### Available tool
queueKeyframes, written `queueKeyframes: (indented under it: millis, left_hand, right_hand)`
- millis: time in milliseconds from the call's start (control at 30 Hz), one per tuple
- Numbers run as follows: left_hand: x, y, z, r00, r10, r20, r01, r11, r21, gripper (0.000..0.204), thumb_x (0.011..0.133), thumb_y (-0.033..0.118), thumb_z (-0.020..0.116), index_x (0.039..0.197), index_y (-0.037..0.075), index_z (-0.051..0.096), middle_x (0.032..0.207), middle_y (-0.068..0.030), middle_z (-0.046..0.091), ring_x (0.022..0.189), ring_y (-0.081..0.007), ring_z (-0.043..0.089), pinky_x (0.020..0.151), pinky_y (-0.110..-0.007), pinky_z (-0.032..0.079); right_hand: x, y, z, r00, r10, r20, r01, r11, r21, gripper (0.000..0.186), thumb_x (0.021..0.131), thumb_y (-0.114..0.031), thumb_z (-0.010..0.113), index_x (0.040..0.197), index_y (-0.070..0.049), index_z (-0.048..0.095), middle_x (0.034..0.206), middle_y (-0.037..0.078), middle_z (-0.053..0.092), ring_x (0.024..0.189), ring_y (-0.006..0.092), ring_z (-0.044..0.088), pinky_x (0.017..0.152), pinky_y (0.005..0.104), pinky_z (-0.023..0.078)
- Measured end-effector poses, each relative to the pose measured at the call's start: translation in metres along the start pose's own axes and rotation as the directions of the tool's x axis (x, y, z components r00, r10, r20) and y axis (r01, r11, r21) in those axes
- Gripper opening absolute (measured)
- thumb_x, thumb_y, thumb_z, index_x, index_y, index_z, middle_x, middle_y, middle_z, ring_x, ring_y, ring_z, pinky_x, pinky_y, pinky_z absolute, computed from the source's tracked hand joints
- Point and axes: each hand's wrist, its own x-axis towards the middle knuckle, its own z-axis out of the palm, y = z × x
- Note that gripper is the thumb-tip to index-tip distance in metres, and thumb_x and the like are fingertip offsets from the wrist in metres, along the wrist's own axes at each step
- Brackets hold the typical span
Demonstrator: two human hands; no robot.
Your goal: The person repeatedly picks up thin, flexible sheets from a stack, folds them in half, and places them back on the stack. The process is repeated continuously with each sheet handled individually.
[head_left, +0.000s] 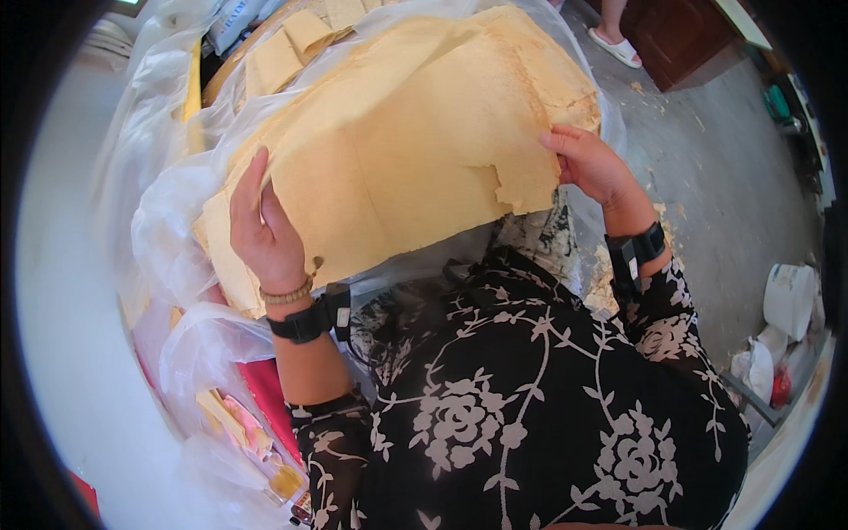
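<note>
A large, thin tan sheet, brittle-looking and flexible, spreads in front of me over a pile of similar sheets. Its near right part has a ragged tear, and a flap hangs there. My right hand pinches the sheet's right edge between thumb and fingers. At the left edge, my left hand is upright with its fingers stretched out and a gap between them and the thumb. It is against or very near the sheet; actual contact is hard to make out.
Clear plastic film lies under and around the pile. Folded tan pieces lie at the far left. Flakes are scattered on the grey floor at right. A white bucket stands there, and another person's slippered foot shows at the top.
</note>
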Motion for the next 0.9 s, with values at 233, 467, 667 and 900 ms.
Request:
queueKeyframes:
  millis: [233,467,667,900]
  left_hand:
    - [-0.067,-0.062,-0.081,0.942,-0.056,0.331,-0.076,0.925,0.372,0.057,0.083,-0.016,0.049,0.128,0.010,0.072,0.138,-0.0132,0.067,0.142,-0.0355,0.052,0.121,-0.044,0.038]
    - [-0.112,-0.104,-0.108,0.919,-0.081,0.386,-0.018,0.969,0.247,0.055,0.082,-0.015,0.050,0.123,0.012,0.074,0.142,-0.0123,0.065,0.144,-0.0374,0.049,0.121,-0.044,0.038]
    - [-0.100,-0.087,-0.130,0.862,-0.118,0.493,-0.055,0.945,0.322,0.044,0.080,0.002,0.072,0.122,0.016,0.074,0.152,-0.0117,0.057,0.147,-0.0402,0.044,0.120,-0.047,0.034]
    - [-0.083,-0.077,-0.135,0.883,-0.090,0.461,-0.030,0.969,0.247,0.054,0.079,0.025,0.085,0.130,0.017,0.069,0.156,-0.0158,0.051,0.147,-0.0424,0.042,0.120,-0.050,0.033]
  right_hand:
    - [0.003,0.005,0.002,0.992,-0.119,-0.047,0.119,0.993,0.000,0.037,0.101,-0.026,0.065,0.127,0.000,0.067,0.116,0.006,0.074,0.097,0.0146,0.071,0.086,0.0291,0.056]
    - [-0.006,-0.022,0.037,0.964,-0.251,0.089,0.196,0.895,0.402,0.046,0.103,-0.020,0.059,0.144,0.002,0.055,0.137,0.012,0.067,0.123,0.0233,0.067,0.109,0.0392,0.051]
    - [-0.006,-0.039,0.093,0.905,-0.298,0.303,0.100,0.842,0.531,0.046,0.105,-0.023,0.057,0.146,0.000,0.053,0.138,0.012,0.067,0.126,0.0251,0.065,0.112,0.0410,0.048]
    - [0.000,-0.046,0.171,0.825,-0.362,0.433,0.166,0.889,0.428,0.042,0.104,-0.020,0.060,0.141,0.001,0.058,0.136,0.010,0.068,0.125,0.0208,0.064,0.109,0.0369,0.049]
